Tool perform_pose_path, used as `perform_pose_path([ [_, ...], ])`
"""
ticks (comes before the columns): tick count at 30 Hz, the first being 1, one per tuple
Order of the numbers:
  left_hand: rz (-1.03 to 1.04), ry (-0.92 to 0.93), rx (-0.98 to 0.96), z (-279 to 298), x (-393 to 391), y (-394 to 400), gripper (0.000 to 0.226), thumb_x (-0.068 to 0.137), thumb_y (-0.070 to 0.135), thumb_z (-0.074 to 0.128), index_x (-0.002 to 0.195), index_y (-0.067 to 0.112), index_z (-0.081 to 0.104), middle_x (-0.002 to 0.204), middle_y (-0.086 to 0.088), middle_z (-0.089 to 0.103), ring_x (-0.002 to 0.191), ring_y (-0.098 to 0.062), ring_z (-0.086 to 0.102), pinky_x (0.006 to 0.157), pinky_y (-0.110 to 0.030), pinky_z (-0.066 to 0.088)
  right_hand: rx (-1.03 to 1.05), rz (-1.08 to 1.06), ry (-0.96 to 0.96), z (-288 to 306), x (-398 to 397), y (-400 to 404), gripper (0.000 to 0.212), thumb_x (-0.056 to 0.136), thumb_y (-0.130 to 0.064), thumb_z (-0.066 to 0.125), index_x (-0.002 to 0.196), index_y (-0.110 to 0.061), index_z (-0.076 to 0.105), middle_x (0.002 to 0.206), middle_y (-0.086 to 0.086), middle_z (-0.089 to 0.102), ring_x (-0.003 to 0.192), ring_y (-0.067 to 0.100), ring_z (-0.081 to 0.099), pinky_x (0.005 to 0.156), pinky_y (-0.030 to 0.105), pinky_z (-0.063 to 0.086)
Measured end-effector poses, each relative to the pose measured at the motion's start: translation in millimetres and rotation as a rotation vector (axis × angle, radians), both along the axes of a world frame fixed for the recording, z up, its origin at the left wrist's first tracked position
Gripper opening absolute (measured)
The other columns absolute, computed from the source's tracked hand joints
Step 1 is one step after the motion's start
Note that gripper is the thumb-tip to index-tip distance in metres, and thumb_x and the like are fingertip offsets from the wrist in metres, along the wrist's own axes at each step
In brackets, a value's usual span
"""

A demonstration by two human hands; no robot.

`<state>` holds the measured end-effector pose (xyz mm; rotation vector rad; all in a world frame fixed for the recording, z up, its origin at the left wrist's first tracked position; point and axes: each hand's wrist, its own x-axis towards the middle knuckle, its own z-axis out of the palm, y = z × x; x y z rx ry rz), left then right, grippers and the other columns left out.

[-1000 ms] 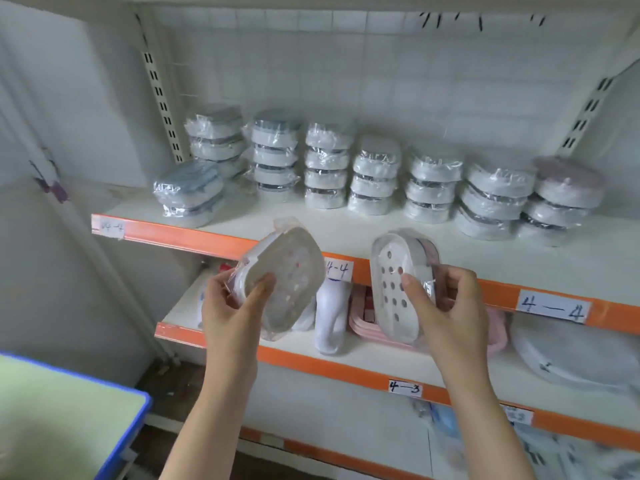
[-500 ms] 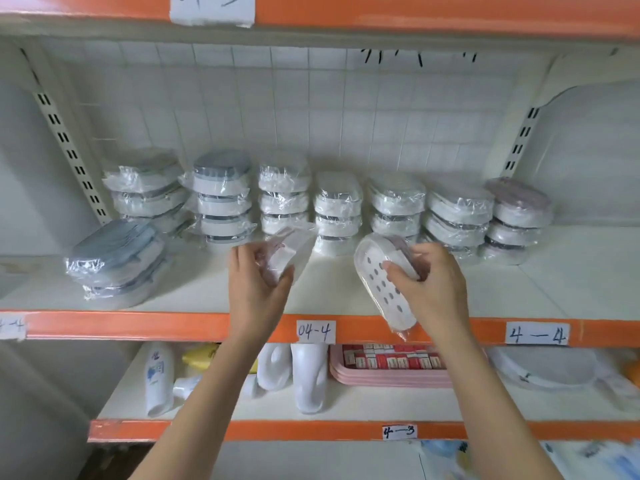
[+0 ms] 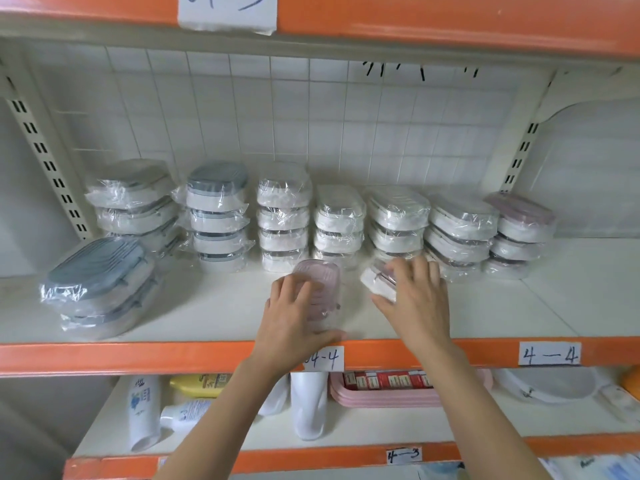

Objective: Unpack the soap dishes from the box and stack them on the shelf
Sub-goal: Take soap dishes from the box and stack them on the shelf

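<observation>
both soap dishes point(image 3: 320, 289) now down on shelf point(image 3: 214, 317)

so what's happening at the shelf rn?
A person is setting two wrapped soap dishes on the shelf, in front of the stacked rows. The left hand rests on a pink-lidded soap dish lying flat on the board. The right hand holds a second soap dish, tilted, in front of the wrapped stacks. Neither is stacked yet.
</observation>
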<state>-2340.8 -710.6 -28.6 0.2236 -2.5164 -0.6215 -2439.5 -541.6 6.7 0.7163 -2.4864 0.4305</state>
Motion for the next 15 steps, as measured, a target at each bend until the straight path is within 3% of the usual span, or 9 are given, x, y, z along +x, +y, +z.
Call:
perform_pose_path([
  [4, 0.002, 0.041, 0.039, -2.5, -5.5, 0.2, 0.064, 0.063, 0.064, 0.053, 0.11, 0.021, 0.056, 0.118, 0.004, 0.044, 0.109, -0.012, 0.035, 0.091, -0.037, 0.044, 0.081, 0.092, -0.141, -13.3, -8.8, 5.8, 0.043, 0.077, -0.034, 0.07, 0.113, -0.017, 0.056, 0.115, 0.004, 0.051, 0.107, 0.026, 0.045, 0.091, 0.038, 0.038],
  [10, 0.007, 0.043, 0.036, -1.4, -13.5, 5.0, 0.057, 0.062, 0.059, 0.053, 0.106, 0.023, 0.056, 0.111, 0.007, 0.043, 0.105, -0.013, 0.034, 0.09, -0.036, 0.043, -0.04, 0.111, -0.412, -14.7, -18.9, 33.3, 0.061, 0.077, -0.044, 0.067, 0.131, -0.03, 0.043, 0.14, 0.001, 0.028, 0.132, 0.022, 0.023, 0.108, 0.036, 0.023],
  [12, 0.01, 0.041, 0.031, -1.2, -17.3, 10.4, 0.057, 0.063, 0.06, 0.053, 0.105, 0.023, 0.056, 0.111, 0.007, 0.042, 0.105, -0.014, 0.034, 0.09, -0.036, 0.042, -0.073, 0.131, -0.53, -14.7, -20.3, 39.5, 0.064, 0.076, -0.045, 0.068, 0.133, -0.036, 0.04, 0.146, 0.002, 0.02, 0.136, 0.022, 0.018, 0.11, 0.038, 0.025],
  [15, 0.025, 0.027, 0.012, -0.3, -22.7, 21.4, 0.056, 0.064, 0.06, 0.06, 0.107, 0.024, 0.056, 0.113, 0.005, 0.042, 0.108, -0.015, 0.033, 0.089, -0.034, 0.039, -0.073, 0.074, -0.54, -13.3, -21.9, 46.9, 0.065, 0.076, -0.049, 0.067, 0.133, -0.037, 0.039, 0.14, 0.004, 0.027, 0.13, 0.024, 0.025, 0.107, 0.037, 0.03],
])
